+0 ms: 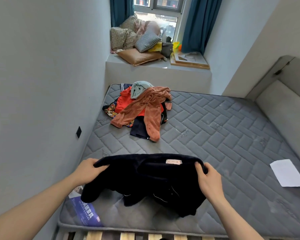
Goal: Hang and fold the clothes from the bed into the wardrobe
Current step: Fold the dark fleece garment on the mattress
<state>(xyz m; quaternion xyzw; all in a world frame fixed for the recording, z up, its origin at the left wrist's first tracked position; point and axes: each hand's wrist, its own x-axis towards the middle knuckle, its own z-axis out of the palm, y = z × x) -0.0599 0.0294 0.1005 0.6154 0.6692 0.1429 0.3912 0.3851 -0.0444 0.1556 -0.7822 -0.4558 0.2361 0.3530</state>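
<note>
At the bottom of the frame, the left hand (pixel 87 168) and right hand (pixel 209 177) each clutch the dark garment (pixel 145 181) above the mattress (pixel 215 135).

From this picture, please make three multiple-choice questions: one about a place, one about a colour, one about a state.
1. Where does the sheet of paper lie on the mattress?
A. near its right edge
B. under the pile of clothes
C. on the windowsill

2. What colour is the garment being held?
A. orange
B. very dark navy or black
C. light green

3. How is the garment held?
A. by the left hand only
B. by both hands
C. by neither hand

Answers:
1 A, it lies flat by the right edge.
2 B, clearly dark.
3 B, the left hand and right hand grip its upper corners.
</note>
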